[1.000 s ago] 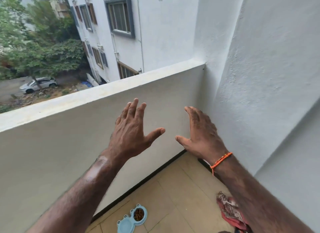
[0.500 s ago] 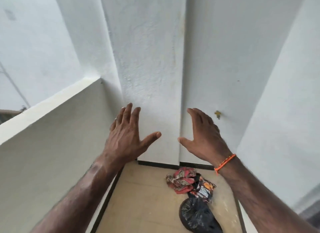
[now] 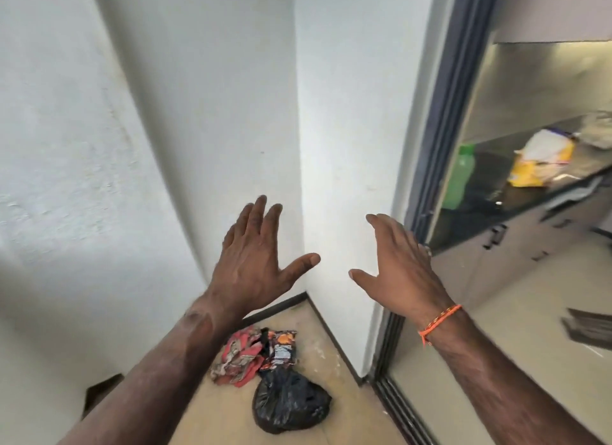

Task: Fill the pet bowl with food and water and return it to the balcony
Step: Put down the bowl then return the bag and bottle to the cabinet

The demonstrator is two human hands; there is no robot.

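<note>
Since the earlier pictures the view has swung to the right: the parapet and the street beyond it are gone, the pet bowl that lay on the floor tiles a second ago is out of the picture, and a doorway with a room behind it has come in on the right. Both hands hold the same raised, spread pose as before.

White walls [image 3: 198, 129] fill the left and middle, meeting in a corner that runs down to a dark skirting strip. Beige floor tiles [image 3: 318, 355] lie below. A dark door frame [image 3: 447, 139] rises on the right, with its track on the floor beside the wall end. Past it, blurred, a dark counter [image 3: 490, 192] carries a green bottle [image 3: 458, 179] and, farther along, a yellow and white bag [image 3: 539, 159].

In front of the walls, the left hand [image 3: 255, 262] is up, back toward the camera, fingers straight and close together, thumb stretched out to the right, holding nothing. Apart from it, the right hand [image 3: 400, 265] is likewise up and empty, fingers extended, thumb pointing left. An orange thread [image 3: 438, 318] circles the right wrist.

On the tiles near the corner, a knotted black plastic bag [image 3: 288, 401] touches a heap of crumpled red wrappers [image 3: 241, 355] and a dark snack packet [image 3: 281, 345].
</note>
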